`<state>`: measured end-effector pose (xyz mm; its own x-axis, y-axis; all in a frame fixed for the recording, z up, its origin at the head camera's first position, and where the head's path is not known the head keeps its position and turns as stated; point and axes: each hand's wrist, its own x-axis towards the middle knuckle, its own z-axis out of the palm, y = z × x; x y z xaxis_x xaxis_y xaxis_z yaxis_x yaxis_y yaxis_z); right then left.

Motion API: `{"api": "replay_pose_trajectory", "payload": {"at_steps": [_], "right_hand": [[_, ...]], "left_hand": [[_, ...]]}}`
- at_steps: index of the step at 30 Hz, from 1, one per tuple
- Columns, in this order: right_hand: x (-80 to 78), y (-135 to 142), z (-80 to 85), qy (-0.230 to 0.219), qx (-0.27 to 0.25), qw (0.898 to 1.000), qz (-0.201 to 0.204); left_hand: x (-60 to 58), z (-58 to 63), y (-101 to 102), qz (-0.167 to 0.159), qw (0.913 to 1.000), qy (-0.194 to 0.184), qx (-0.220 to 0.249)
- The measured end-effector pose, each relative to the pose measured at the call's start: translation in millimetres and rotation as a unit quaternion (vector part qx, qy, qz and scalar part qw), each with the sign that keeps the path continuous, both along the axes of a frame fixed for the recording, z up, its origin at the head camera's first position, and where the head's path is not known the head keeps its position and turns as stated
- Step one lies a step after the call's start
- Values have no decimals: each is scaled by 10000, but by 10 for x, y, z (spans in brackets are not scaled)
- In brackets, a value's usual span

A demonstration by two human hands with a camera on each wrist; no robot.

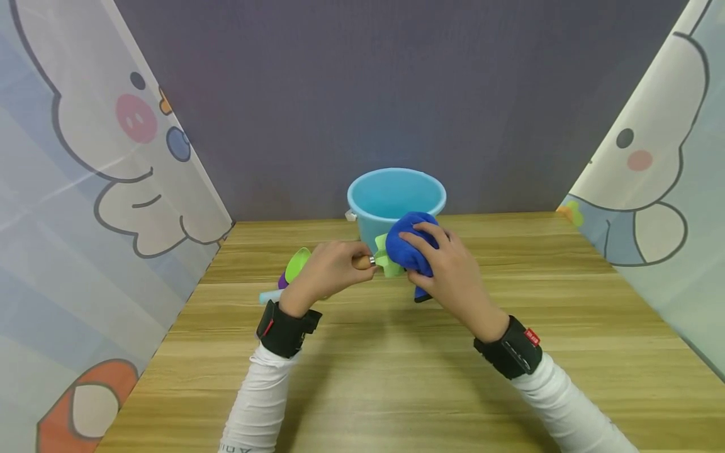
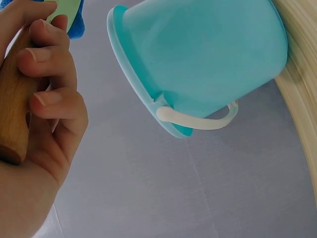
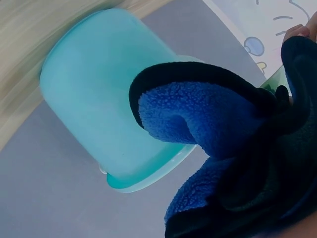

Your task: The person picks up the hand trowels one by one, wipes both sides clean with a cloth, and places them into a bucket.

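My left hand [image 1: 340, 267] grips the wooden handle [image 2: 14, 106] of a small tool with a light green head [image 1: 389, 261]. The fingers curl round the wood in the left wrist view; the cloth hides part of the head, so its exact kind does not show. A bunched blue cloth [image 1: 409, 242] with a dark edging is in my right hand [image 1: 453, 270], pressed up against that green head. In the right wrist view the fleecy cloth [image 3: 198, 111] hangs in folds. Both hands are raised above the wooden table, in front of a light blue bucket [image 1: 368, 223].
The bucket stands at the back of the table [image 1: 385, 377], close to a dark grey wall [image 1: 396, 82], its white handle [image 2: 193, 120] hanging down. Left of my left hand lie a bright green scoop-like piece [image 1: 297, 264], something purple [image 1: 282, 281] and a light blue stick [image 1: 270, 296].
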<state>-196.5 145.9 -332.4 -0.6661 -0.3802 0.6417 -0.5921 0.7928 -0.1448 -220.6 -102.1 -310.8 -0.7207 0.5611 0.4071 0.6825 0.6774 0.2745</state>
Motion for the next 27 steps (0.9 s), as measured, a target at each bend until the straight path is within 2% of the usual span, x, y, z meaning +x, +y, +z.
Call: {"api": "replay_pose_trajectory", "payload": {"at_steps": [11,20,27], "right_hand": [[-41,92,23,-126,-129,9996,-198],[-77,187,73,-35,-284,9991,-319],[-99,269,87,-102,-347,9981,-495]], "left_hand": [[0,-1,-26,11,10000,43,81],[-8,20,-26,-30,9997,199,169],[-4,3,-10,33,9996,53,262]]}}
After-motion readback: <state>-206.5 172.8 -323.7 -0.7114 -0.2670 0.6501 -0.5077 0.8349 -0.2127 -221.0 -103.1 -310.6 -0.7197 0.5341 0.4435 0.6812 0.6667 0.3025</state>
